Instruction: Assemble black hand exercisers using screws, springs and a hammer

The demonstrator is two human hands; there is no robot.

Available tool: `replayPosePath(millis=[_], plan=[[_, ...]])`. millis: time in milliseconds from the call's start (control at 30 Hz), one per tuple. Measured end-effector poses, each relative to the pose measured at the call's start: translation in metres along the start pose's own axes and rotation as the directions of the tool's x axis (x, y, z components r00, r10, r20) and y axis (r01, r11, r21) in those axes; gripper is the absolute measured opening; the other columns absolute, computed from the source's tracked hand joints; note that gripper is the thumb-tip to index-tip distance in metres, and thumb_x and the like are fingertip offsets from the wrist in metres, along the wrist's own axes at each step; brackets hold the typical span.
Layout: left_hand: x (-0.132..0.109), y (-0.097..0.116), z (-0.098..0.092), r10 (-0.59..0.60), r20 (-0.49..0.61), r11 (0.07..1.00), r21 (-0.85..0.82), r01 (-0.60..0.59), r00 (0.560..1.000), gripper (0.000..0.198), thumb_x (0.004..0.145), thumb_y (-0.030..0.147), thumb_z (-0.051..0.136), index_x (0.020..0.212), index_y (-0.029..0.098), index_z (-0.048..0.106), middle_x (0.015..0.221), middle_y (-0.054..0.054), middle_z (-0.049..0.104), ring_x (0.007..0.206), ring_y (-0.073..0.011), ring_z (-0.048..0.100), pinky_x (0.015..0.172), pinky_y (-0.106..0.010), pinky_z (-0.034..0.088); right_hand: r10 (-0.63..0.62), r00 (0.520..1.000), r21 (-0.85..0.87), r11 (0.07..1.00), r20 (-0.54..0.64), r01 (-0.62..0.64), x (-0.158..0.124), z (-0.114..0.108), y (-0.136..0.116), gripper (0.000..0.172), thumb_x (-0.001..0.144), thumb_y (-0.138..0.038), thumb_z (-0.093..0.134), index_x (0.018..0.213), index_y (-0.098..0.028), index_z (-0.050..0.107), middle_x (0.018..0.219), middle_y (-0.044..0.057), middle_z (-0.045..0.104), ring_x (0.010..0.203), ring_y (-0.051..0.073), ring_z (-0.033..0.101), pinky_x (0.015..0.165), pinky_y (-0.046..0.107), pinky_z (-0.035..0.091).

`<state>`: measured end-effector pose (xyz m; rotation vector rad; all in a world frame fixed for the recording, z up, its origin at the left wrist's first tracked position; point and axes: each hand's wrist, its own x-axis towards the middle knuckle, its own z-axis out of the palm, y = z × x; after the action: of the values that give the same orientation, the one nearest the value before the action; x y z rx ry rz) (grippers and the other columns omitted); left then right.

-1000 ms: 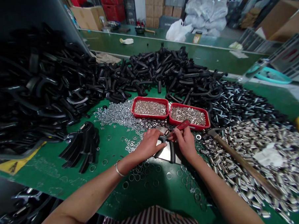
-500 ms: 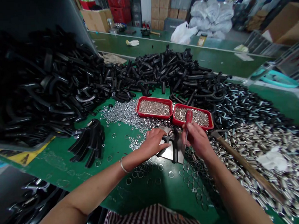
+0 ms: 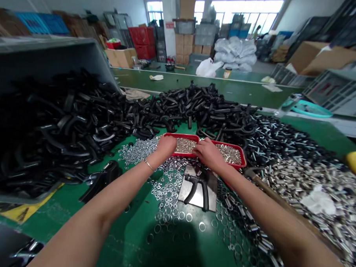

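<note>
My left hand (image 3: 166,144) rests at the near left corner of a red tray (image 3: 181,135) of small metal nuts, fingers curled down into it. My right hand (image 3: 206,152) hovers over the gap between that tray and a second red tray (image 3: 240,154) of small metal pins, fingers bent down and their tips hidden. What either hand holds is not visible. Just in front of the hands, a black two-handled grip (image 3: 198,187) lies untouched on a grey metal plate (image 3: 212,187).
Black plastic handles (image 3: 62,126) are heaped at left and behind the trays. Washers (image 3: 168,189) litter the green table. Bolts (image 3: 272,137) and metal sleeves (image 3: 316,182) are piled at right, beside a hammer (image 3: 252,172). Assembled grips (image 3: 100,180) lie at left.
Both hands left the black grip and moved forward to the red trays. The red-handled screwdriver seen in my right hand is out of sight. The camera tilted up.
</note>
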<state>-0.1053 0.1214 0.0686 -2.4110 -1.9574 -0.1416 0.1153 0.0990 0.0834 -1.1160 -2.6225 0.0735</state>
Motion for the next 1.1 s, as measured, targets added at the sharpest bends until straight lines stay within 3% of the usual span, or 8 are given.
replayPosePath(millis=[133, 300, 433, 533, 667, 767, 900, 1100], plan=[[-0.013, 0.006, 0.009, 0.012, -0.102, 0.997, 0.083, -0.004, 0.995, 0.029, 0.093, 0.009, 0.041, 0.103, 0.009, 0.068, 0.105, -0.021, 0.067, 0.107, -0.0316, 0.060, 0.091, -0.044, 0.042, -0.006, 0.997, 0.000, 1.000, 0.072, 0.006, 0.050, 0.032, 0.000, 0.014, 0.088, -0.019, 0.063, 0.087, -0.017, 0.076, 0.088, 0.011, 0.068, 0.096, 0.026, 0.053, 0.089, 0.036, 0.038], [-0.013, 0.007, 0.012, -0.007, -0.148, 0.996, 0.087, 0.020, 0.989, 0.026, 0.093, 0.007, 0.041, 0.101, 0.008, 0.065, 0.102, -0.021, 0.065, 0.104, -0.0317, 0.058, 0.093, -0.046, 0.042, 0.049, 0.998, 0.040, 0.998, 0.050, -0.051, 0.054, 0.052, 0.007, 0.013, 0.086, -0.015, 0.061, 0.085, -0.015, 0.074, 0.092, 0.014, 0.067, 0.100, 0.028, 0.051, 0.091, 0.037, 0.037], [-0.044, 0.032, 0.012, 0.074, -0.249, 0.962, -0.237, -0.135, 0.966, 0.016, 0.097, 0.019, 0.046, 0.101, 0.015, 0.062, 0.101, -0.011, 0.066, 0.101, -0.0252, 0.058, 0.091, -0.040, 0.043, 0.074, 0.997, 0.118, 0.990, 0.006, -0.075, 0.048, 0.052, 0.007, 0.014, 0.089, -0.015, 0.054, 0.085, -0.015, 0.068, 0.093, 0.013, 0.065, 0.099, 0.027, 0.049, 0.091, 0.038, 0.038], [-0.083, 0.064, 0.014, 0.218, -0.166, 0.833, -0.482, -0.271, 0.962, 0.016, 0.098, 0.027, 0.050, 0.095, 0.019, 0.062, 0.095, -0.005, 0.067, 0.093, -0.0204, 0.059, 0.088, -0.035, 0.044, 0.100, 0.994, 0.203, 0.975, -0.047, -0.088, 0.048, 0.051, 0.008, 0.014, 0.088, -0.012, 0.048, 0.087, -0.016, 0.062, 0.098, 0.012, 0.064, 0.100, 0.025, 0.050, 0.090, 0.037, 0.038], [-0.112, 0.091, 0.023, 0.271, -0.087, 0.853, -0.439, -0.281, 0.959, 0.019, 0.097, 0.031, 0.053, 0.090, 0.019, 0.065, 0.094, -0.005, 0.066, 0.096, -0.0226, 0.056, 0.089, -0.039, 0.039, 0.184, 0.977, 0.322, 0.936, -0.111, -0.139, 0.043, 0.043, 0.011, 0.014, 0.088, -0.011, 0.041, 0.089, -0.018, 0.053, 0.091, 0.008, 0.063, 0.087, 0.020, 0.055, 0.080, 0.032, 0.043], [-0.114, 0.095, 0.029, 0.259, -0.095, 0.892, -0.358, -0.276, 0.961, 0.022, 0.098, 0.033, 0.051, 0.091, 0.017, 0.065, 0.095, -0.007, 0.065, 0.096, -0.0236, 0.054, 0.087, -0.040, 0.037, 0.255, 0.960, 0.485, 0.858, -0.119, -0.168, 0.025, 0.028, 0.011, 0.004, 0.090, -0.020, 0.046, 0.089, -0.020, 0.050, 0.081, 0.002, 0.062, 0.074, 0.017, 0.059, 0.070, 0.030, 0.046], [-0.113, 0.096, 0.034, 0.295, -0.142, 0.908, -0.265, -0.324, 0.945, 0.027, 0.101, 0.032, 0.045, 0.092, 0.015, 0.064, 0.097, -0.009, 0.064, 0.096, -0.0243, 0.053, 0.086, -0.040, 0.037, 0.345, 0.939, 0.833, 0.517, 0.007, -0.196, -0.023, 0.008, 0.005, 0.011, 0.088, -0.032, 0.057, 0.090, -0.022, 0.054, 0.081, -0.001, 0.063, 0.068, 0.016, 0.064, 0.067, 0.030, 0.049], [-0.122, 0.088, 0.038, 0.507, -0.154, 0.846, -0.098, -0.524, 0.848, 0.028, 0.102, 0.023, 0.038, 0.114, 0.015, 0.063, 0.108, -0.010, 0.064, 0.102, -0.0254, 0.052, 0.092, -0.042, 0.038, 0.467, 0.865, 0.867, 0.338, 0.184, -0.367, -0.103, 0.011, -0.004, 0.019, 0.083, -0.035, 0.066, 0.095, -0.020, 0.066, 0.091, 0.004, 0.069, 0.078, 0.018, 0.067, 0.077, 0.035, 0.053]])
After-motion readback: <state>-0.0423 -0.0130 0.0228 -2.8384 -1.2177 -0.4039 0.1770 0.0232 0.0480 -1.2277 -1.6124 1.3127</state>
